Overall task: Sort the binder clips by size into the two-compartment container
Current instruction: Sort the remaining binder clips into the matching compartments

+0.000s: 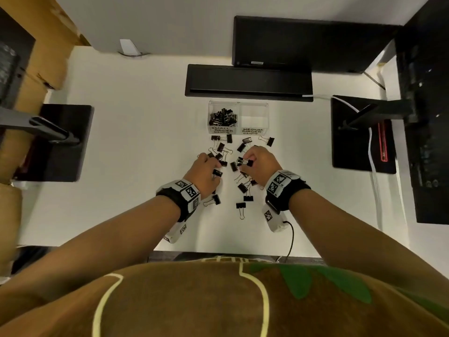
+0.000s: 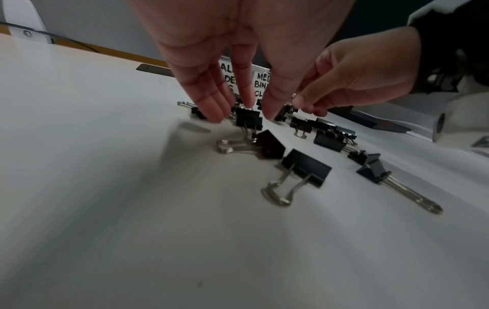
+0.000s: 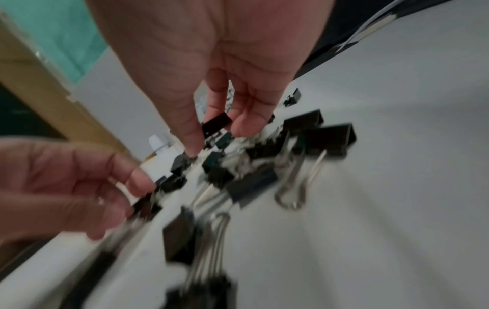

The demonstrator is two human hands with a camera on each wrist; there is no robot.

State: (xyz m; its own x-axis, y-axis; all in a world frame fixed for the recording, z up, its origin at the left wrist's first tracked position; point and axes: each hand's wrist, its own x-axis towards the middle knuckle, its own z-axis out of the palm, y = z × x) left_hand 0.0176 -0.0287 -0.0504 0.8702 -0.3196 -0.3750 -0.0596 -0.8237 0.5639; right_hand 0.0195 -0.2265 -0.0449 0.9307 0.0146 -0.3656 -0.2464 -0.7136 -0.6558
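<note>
A cardboard box (image 1: 36,57) stands at ten o'clock on the white desk (image 1: 126,142). The left hand (image 1: 205,170) reaches down with straight fingers, close together, over scattered binder clips (image 1: 220,148). The container (image 1: 238,117), at twelve, holds small clips in its left compartment. The right hand (image 1: 261,164) pinches a clip (image 3: 217,122). A monitor (image 1: 315,42) stands at one o'clock.

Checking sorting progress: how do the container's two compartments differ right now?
The small-clip compartment holds a pile of black clips; the medium-clip compartment looks empty. Their labels differ: SMALL BINDER CLIPS on the left, MEDIUM BINDER CLIPS on the right. Both are clear, side by side, similar in size.
</note>
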